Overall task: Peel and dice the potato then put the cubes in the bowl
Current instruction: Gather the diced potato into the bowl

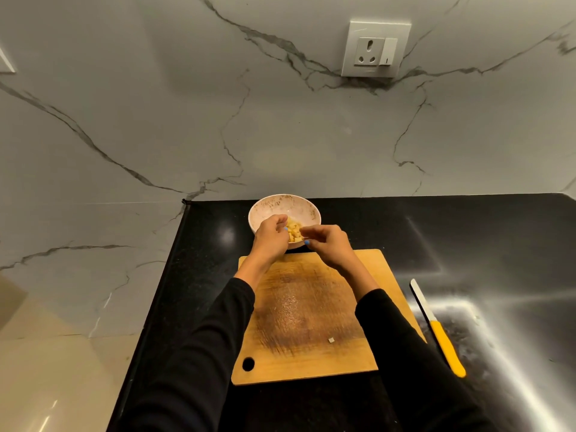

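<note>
A pale speckled bowl (282,204) stands on the black counter just behind the wooden cutting board (308,319). Yellow potato cubes (294,230) lie heaped inside it. My left hand (270,235) hovers over the bowl's left front rim, fingers loosely curled. My right hand (327,244) is at the bowl's right front rim, fingers slightly apart above the cubes. Whether either hand still holds cubes is hidden. One small potato cube (331,339) sits alone on the board near its front right.
A knife with a yellow handle (438,327) lies on the counter right of the board, blade pointing away. The counter's left edge (162,291) drops to a tiled floor. A marble wall with a socket (375,49) rises behind the bowl.
</note>
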